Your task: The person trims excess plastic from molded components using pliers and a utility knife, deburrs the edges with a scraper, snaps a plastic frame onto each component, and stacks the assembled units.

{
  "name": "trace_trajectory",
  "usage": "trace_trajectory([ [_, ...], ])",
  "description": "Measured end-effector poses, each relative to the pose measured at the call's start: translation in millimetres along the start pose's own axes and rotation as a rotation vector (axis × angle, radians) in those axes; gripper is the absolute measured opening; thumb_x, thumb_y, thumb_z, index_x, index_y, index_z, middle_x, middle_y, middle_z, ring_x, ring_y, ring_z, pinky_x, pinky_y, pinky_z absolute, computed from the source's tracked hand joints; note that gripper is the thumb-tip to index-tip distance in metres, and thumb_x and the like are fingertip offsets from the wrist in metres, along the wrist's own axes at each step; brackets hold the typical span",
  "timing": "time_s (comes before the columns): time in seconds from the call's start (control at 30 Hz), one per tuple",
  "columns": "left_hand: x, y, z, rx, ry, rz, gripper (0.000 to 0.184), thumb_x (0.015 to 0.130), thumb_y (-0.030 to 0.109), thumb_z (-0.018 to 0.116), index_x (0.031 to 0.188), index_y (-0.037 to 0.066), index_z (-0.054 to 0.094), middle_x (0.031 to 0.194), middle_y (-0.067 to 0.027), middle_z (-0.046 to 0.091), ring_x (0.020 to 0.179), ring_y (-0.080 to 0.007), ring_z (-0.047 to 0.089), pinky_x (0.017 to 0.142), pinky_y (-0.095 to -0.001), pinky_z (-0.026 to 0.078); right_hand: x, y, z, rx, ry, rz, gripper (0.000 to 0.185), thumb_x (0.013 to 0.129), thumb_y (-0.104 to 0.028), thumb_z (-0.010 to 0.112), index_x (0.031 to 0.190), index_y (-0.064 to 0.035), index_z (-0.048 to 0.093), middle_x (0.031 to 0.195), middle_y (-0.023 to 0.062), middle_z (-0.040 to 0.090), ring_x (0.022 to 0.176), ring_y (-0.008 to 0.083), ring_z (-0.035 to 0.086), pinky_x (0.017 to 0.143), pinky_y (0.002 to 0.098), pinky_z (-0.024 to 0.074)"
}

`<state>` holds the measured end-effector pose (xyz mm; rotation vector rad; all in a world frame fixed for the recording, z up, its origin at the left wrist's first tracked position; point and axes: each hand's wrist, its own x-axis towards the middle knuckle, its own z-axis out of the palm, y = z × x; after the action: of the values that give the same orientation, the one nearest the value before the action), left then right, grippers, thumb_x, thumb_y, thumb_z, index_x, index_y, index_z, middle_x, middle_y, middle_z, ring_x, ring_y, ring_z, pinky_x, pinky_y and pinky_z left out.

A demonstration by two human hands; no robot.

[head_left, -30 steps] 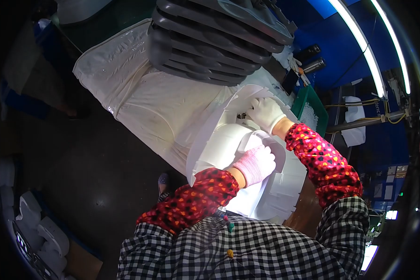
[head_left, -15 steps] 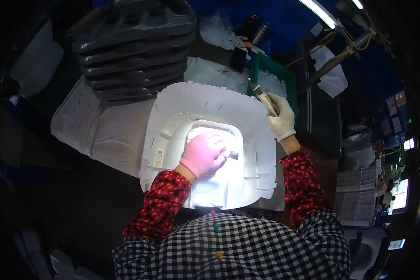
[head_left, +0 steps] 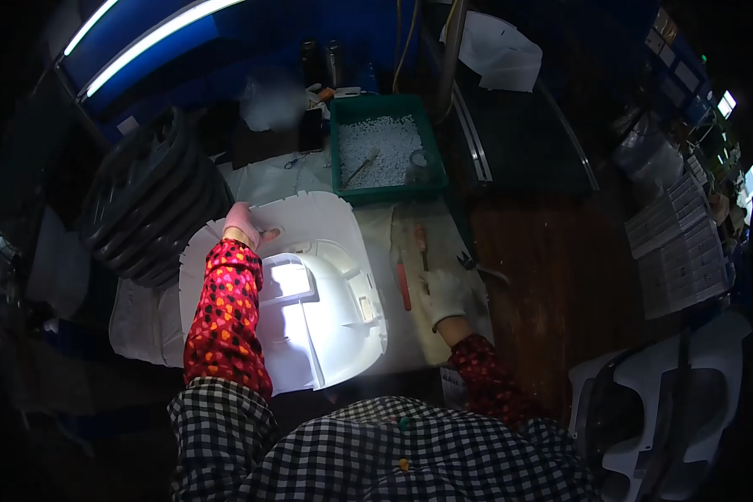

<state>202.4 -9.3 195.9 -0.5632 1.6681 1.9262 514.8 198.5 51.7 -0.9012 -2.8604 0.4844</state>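
Observation:
A large white plastic shell lies open side up in front of me, brightly lit inside. My left hand, in a pink glove, is closed on its upper left rim, thumb inside. To the right of the shell, my right hand, in a white glove, is low over the work surface with its fingers curled. A slim tool with an orange end reaches its fingertips; whether the fingers hold it is unclear. A red-handled tool lies beside these fingers, and a dark-tipped tool is above the hand.
Behind the shell stands a green tray of small white pieces. Stacked dark grey shells are at the left. Scissors lie behind the shell. White molded parts stand at the lower right.
My left hand has moved from the shell's centre to its rim, and the shell is turned. My right hand, earlier raised with a light-handled tool, is now down by the tools. The view has swung right.

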Motion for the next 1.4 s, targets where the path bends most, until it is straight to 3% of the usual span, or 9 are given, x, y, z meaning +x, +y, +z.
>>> trace_trajectory([
  [0.17,-54,28,-3,-0.221,-0.215,0.083,0.029,0.086,0.005,0.048,0.110,-0.012,0.050,0.110,-0.0254,0.059,0.107,-0.0347,0.058,0.093,-0.0444,0.052,33,-37,34,0.151,0.020,0.230,0.027,0.087,-0.032,0.059,0.097,-0.0080,0.066,0.097,0.0168,0.065,0.093,0.0362,0.063,0.079,0.0467,0.0508],
  [0.2,-36,24,-37,0.204,-0.321,0.645,0.029,0.085,0.005,0.049,0.109,-0.012,0.052,0.106,-0.0235,0.061,0.102,-0.0340,0.061,0.093,-0.0418,0.052,35,-42,32,0.143,-0.003,0.269,0.026,0.087,-0.031,0.059,0.096,-0.0076,0.067,0.098,0.0167,0.066,0.092,0.0366,0.064,0.079,0.0475,0.0514],
  [0.37,-207,35,-56,-0.020,-0.609,0.482,0.036,0.082,0.009,0.063,0.117,-0.001,0.055,0.105,-0.0080,0.063,0.094,-0.0159,0.062,0.082,-0.0286,0.049,52,-55,3,0.169,-0.381,0.468,0.028,0.084,-0.024,0.061,0.102,-0.0041,0.067,0.106,0.0198,0.065,0.101,0.0364,0.063,0.082,0.0437,0.0522],
  [0.5,-212,-12,-93,0.122,-0.542,0.587,0.050,0.082,0.020,0.073,0.123,-0.001,0.053,0.104,-0.0036,0.063,0.092,-0.0121,0.059,0.083,-0.0262,0.046,42,-25,29,0.326,0.038,0.221,0.025,0.089,-0.020,0.056,0.101,0.0012,0.059,0.096,0.0171,0.067,0.084,0.0308,0.067,0.072,0.0433,0.0534],
  [0.57,-217,-32,-112,0.112,-0.544,0.585,0.052,0.074,0.024,0.081,0.113,-0.002,0.059,0.095,-0.0014,0.065,0.086,-0.0096,0.059,0.079,-0.0256,0.047,52,-21,12,1.279,0.006,0.342,0.021,0.092,-0.012,0.051,0.111,-0.0022,0.053,0.088,0.0108,0.063,0.071,0.0194,0.063,0.066,0.0315,0.0519],
  [0.7,-222,-53,-137,0.104,-0.632,0.579,0.045,0.077,0.014,0.077,0.114,-0.003,0.059,0.100,-0.0036,0.066,0.091,-0.0121,0.060,0.083,-0.0283,0.047,63,-90,-137,1.424,0.149,-0.125,0.017,0.094,-0.007,0.050,0.110,-0.0043,0.054,0.082,0.0018,0.056,0.062,0.0074,0.052,0.058,0.0227,0.0439],
  [0.93,-221,-61,-159,0.147,-0.725,0.613,0.041,0.083,-0.003,0.063,0.123,-0.002,0.056,0.110,-0.0068,0.065,0.102,-0.0143,0.058,0.090,-0.0296,0.046,37,-230,-244,0.733,0.373,-0.958,0.014,0.086,-0.008,0.060,0.096,-0.0082,0.069,0.082,0.0086,0.062,0.064,0.0195,0.060,0.056,0.0319,0.0465],
  [1.23,-207,-69,-173,0.124,-0.657,0.654,0.031,0.079,-0.003,0.068,0.110,-0.003,0.063,0.099,-0.0058,0.067,0.091,-0.0135,0.061,0.082,-0.0279,0.048,17,-254,-242,0.478,0.218,-1.090,0.016,0.080,-0.001,0.062,0.094,-0.0052,0.071,0.083,0.0097,0.064,0.073,0.0244,0.061,0.065,0.0313,0.0478],
  [1.4,-187,-38,-161,-0.185,-0.697,0.872,0.038,0.079,0.006,0.071,0.114,-0.004,0.060,0.100,-0.0081,0.067,0.090,-0.0167,0.063,0.081,-0.0296,0.050,37,-238,-245,0.883,0.428,-0.637,0.018,0.089,-0.006,0.057,0.104,-0.0021,0.066,0.080,0.0075,0.062,0.072,0.0175,0.061,0.065,0.0280,0.0484],
])
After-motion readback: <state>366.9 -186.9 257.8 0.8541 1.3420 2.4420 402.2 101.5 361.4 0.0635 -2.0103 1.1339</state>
